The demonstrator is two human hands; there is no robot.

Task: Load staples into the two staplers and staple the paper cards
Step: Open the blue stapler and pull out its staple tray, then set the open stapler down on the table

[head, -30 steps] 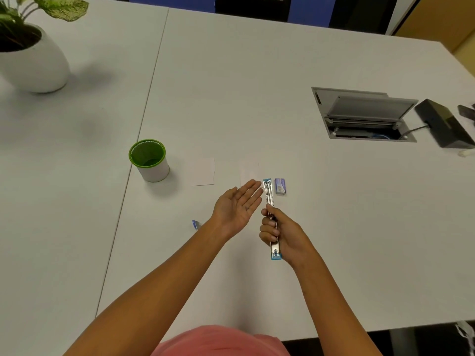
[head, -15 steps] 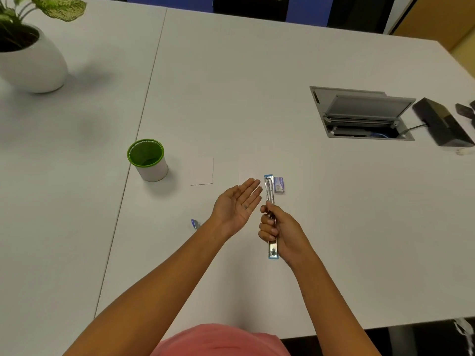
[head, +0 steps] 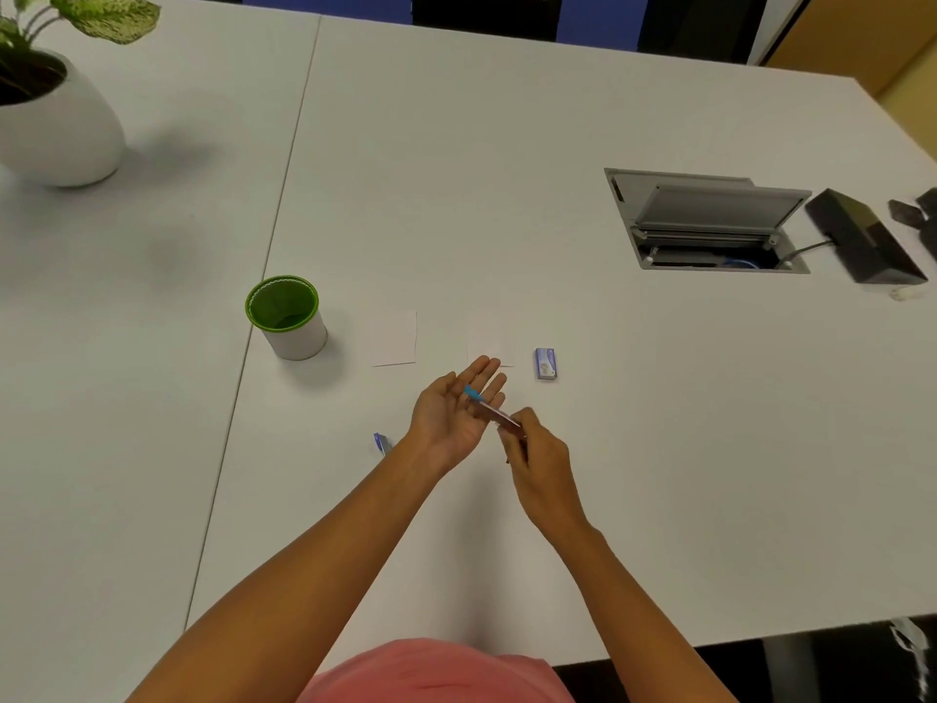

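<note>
My right hand (head: 538, 459) grips a slim blue and metal stapler (head: 488, 408), opened out flat and tilted so its blue tip lies over my left palm. My left hand (head: 454, 413) is held palm up with straight fingers, under the stapler's tip. A small blue staple box (head: 545, 363) lies on the table just right of my hands. Two white paper cards lie beyond them: one (head: 394, 339) to the left, the other (head: 488, 342) partly behind my left fingertips. A second blue stapler (head: 381, 443) peeks out from behind my left forearm.
A white pen cup with a green rim (head: 289, 317) stands left of the cards. A potted plant (head: 50, 104) is at the far left. An open cable hatch (head: 710, 220) and a black box (head: 867, 241) are at the far right. The table's near edge runs just behind my forearms.
My right hand has swung the stapler leftward, from pointing straight away beside my left hand to lying slanted across the left palm. The left hand stayed palm up.
</note>
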